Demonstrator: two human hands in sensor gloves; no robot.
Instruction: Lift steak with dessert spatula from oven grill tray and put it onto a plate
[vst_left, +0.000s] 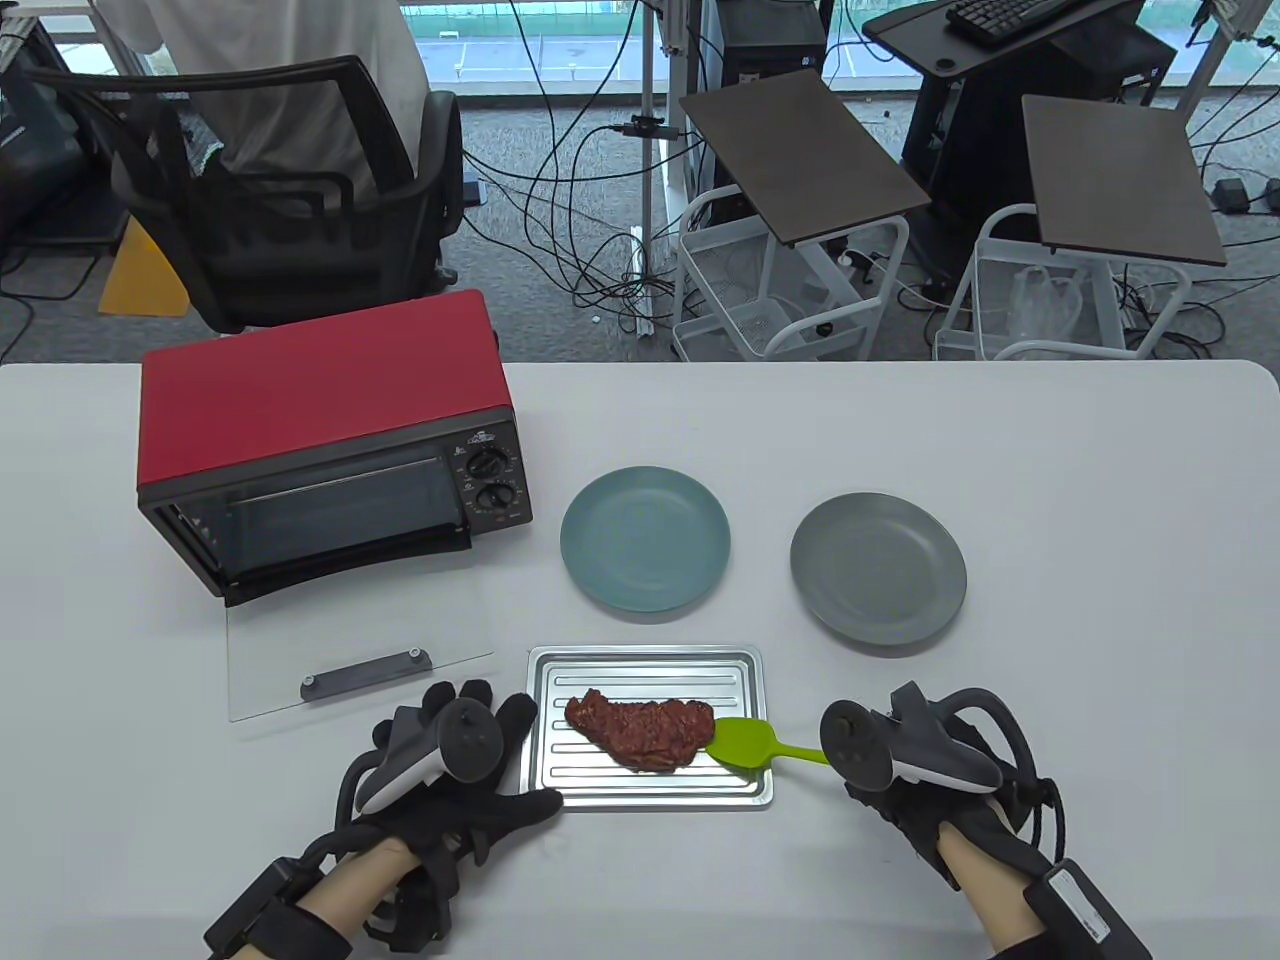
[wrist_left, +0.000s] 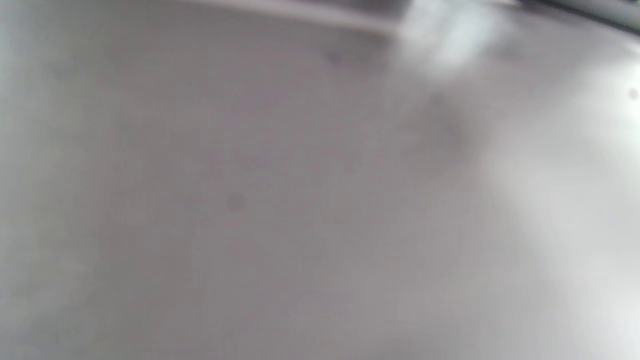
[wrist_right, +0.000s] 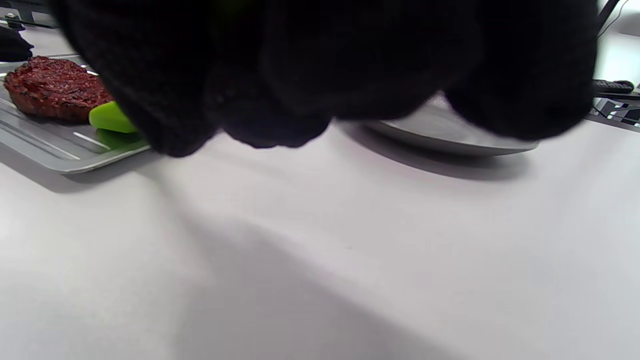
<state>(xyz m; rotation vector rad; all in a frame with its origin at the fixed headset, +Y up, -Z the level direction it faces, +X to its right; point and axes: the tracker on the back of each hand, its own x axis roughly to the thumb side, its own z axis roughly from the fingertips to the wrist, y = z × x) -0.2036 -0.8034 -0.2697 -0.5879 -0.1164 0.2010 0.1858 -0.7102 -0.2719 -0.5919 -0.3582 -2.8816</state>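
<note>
nearest the table's front edge, the black-gloved left hand (vst_left: 455, 765) lies with fingers spread and fairly straight, fingertips and thumb against the left rim of the ribbed silver oven grill tray (vst_left: 650, 795), seemingly bracing it; it holds nothing. the black-gloved right hand (vst_left: 915, 765) has its fingers curled round the handle of the lime-green silicone dessert spatula (vst_left: 752, 745), whose blade lies low on the tray, touching the right end of the steak. whether the tip is already under the meat cannot be told.

the step in hand looks like sliding the blade beneath the steak, with the lift not yet begun. the next move probably calls for keeping the blade flat on the ribs, pushing left until it is well under, then raising it level.

the tray holds only the browned, grill-marked slab of steak (vst_left: 640, 732), lying across its middle, plus the blade. just beyond it sits a round teal plate (vst_left: 645, 538), bare; to its right a round grey plate (vst_left: 878, 567), also bare. farther left stands a red toaster oven (vst_left: 330, 440), its glass door (vst_left: 360, 640) folded down flat on the table; its inside is too dark to judge.
</note>
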